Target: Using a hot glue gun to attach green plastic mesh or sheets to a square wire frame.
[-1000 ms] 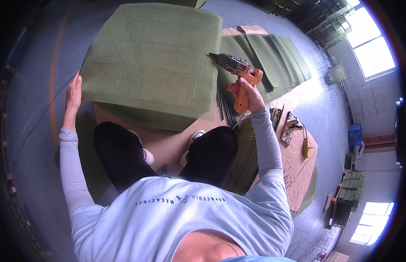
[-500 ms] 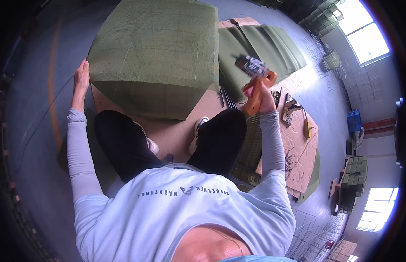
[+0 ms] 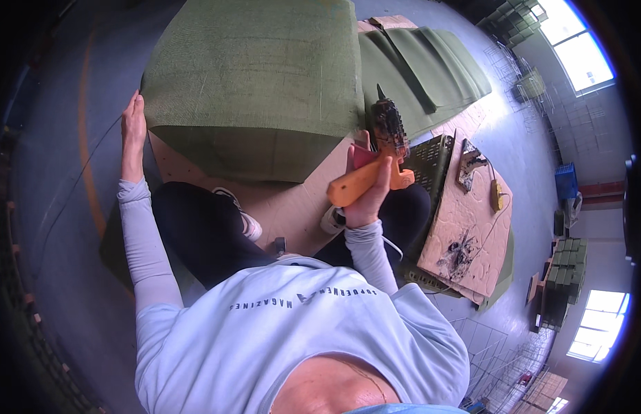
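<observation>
My right hand (image 3: pixel 371 200) is wrapped around the orange handle of a glue gun (image 3: pixel 355 181). Its dark, grimy front end and pointed nozzle face away from me, close to the right side of a large green box-shaped piece (image 3: pixel 251 76) covered in mesh-like fabric. At that piece's left edge, my left hand (image 3: pixel 133 124) grips with fingers close together, partly hidden behind the edge. A dark green flap (image 3: pixel 244 155) hangs along its near side, above my feet. A white cord (image 3: pixel 393 247) shows beside my right wrist.
Folded green sheets (image 3: pixel 431 76) lie at the far right. To my right, a dark perforated crate (image 3: pixel 431 162) stands beside cardboard (image 3: pixel 465 228) smeared with black residue, which holds a stained block (image 3: pixel 470 164) and a yellow power socket (image 3: pixel 498 196). A cable (image 3: pixel 82 169) crosses the floor at left.
My right hand has brought the glue gun left and closer to my body, and its nozzle has swung to point away from me. The left hand keeps to the green piece's edge.
</observation>
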Demonstrator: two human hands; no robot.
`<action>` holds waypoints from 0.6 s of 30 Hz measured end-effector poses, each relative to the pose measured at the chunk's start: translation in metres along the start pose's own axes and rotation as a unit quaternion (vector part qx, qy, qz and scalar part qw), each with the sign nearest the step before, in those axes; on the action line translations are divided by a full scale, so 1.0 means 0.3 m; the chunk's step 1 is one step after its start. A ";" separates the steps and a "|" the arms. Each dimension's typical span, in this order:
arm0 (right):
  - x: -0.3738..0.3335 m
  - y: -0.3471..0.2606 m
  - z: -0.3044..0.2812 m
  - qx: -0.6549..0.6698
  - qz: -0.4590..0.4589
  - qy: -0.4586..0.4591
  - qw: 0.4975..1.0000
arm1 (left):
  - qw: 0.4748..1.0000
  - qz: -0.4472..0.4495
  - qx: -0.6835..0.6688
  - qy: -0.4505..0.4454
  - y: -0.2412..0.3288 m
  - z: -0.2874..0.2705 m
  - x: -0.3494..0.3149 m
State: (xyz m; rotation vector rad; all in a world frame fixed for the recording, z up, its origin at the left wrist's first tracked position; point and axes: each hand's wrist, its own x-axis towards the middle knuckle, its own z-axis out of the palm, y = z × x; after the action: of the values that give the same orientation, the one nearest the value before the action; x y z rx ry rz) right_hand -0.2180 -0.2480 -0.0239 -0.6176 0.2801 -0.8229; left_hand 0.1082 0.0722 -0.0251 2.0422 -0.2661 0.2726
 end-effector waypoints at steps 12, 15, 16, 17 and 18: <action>0.294 -0.007 0.001 -0.072 -0.087 0.012 0.994 | 0.989 -0.046 -0.129 -0.064 0.252 0.164 -0.171; 0.360 -0.070 -0.046 -0.065 -0.075 0.037 0.994 | 0.998 0.047 0.033 0.035 0.316 0.222 -0.249; 0.346 -0.090 -0.067 -0.141 -0.147 0.056 0.977 | 0.966 0.089 0.207 0.125 0.327 0.222 -0.270; 0.323 -0.106 -0.084 -0.227 -0.218 0.074 0.946 | 0.959 0.124 0.205 0.150 0.329 0.200 -0.283; 0.289 -0.121 -0.102 -0.214 -0.220 0.074 0.949 | 0.961 0.198 0.173 0.089 0.325 0.170 -0.292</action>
State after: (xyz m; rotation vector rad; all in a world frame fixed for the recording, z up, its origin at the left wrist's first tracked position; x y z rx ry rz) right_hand -0.1969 -0.3447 -0.0257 -1.0515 0.4737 -1.2572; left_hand -0.0003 -0.0114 0.0063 2.2762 -0.5470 0.7944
